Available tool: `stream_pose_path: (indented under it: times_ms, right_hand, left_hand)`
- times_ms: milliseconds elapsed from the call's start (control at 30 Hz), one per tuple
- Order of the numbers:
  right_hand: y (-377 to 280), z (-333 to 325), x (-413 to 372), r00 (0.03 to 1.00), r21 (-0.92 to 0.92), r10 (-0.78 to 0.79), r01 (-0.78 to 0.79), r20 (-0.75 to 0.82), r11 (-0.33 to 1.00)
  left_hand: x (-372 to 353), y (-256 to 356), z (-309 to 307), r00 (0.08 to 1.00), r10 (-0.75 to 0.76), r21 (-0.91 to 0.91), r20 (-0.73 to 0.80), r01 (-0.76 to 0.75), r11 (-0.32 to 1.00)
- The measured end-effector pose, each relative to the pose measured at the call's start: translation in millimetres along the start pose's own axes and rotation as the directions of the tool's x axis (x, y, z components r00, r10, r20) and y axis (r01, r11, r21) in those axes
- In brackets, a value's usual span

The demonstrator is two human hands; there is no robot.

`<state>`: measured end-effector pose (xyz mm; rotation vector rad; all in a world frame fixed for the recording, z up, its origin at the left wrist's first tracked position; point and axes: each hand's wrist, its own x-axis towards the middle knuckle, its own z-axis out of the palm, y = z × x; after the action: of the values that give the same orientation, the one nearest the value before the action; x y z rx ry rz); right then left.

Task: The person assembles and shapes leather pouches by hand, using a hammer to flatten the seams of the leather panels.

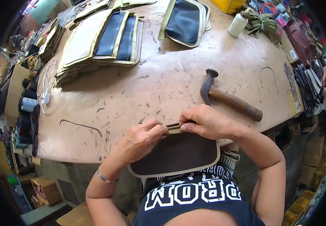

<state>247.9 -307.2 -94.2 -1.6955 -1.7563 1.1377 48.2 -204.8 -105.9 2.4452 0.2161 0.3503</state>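
Note:
A dark brown panel with a light beige border (174,156) hangs over the table's front edge against my shirt. My left hand (142,137) pinches its upper folded edge, fingers closed. Close beside it, my right hand (204,122) grips the same edge between thumb and curled fingers. A narrow olive strip (173,127) shows along the fold between the two hands; its ends are hidden under my fingers. Just beyond my right hand lies a hammer (234,101) with a wooden handle and a dark curved metal head.
Stacked panels with black pockets (95,41) stand at the back left, and more panels (183,20) at the back middle. A white bottle (238,25) stands at the back right. A white cable (46,86) and thread spools (29,104) are at the left. Thin strips (81,126) lie on the table (151,90).

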Motion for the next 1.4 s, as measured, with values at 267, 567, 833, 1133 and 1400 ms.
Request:
stream_pose_path:
  times_ms: [267,567,833,1133,1400]
  right_hand:
    - [-7.1,5.7,4.6,0.999,-0.138,-0.035,0.037,0.018,0.990]
    - [-2.3,0.5,9.5,0.998,0.028,-0.009,0.007,0.059,1.000]
    - [2.1,13.0,13.5,0.979,-0.065,-0.181,0.175,-0.090,0.982]
    - [-10.4,7.1,20.5,0.997,0.095,0.042,-0.049,0.069,0.994]
    - [-6.4,12.1,23.5,0.999,0.056,-0.026,0.024,0.038,0.998]
  left_hand:
    - [-0.1,-1.0,1.8,1.000,-0.003,-0.030,-0.015,0.003,1.000]
    - [-8.7,-8.1,-18.4,0.998,-0.026,-0.086,0.059,0.031,0.996]
    - [-12.5,-10.0,-8.8,0.998,-0.001,-0.059,-0.058,-0.002,0.998]
    - [-11.2,-10.1,-9.1,0.996,0.003,-0.082,-0.087,-0.010,0.997]
    - [-19.1,-19.5,-16.7,0.997,-0.064,-0.134,-0.037,0.059,0.989]
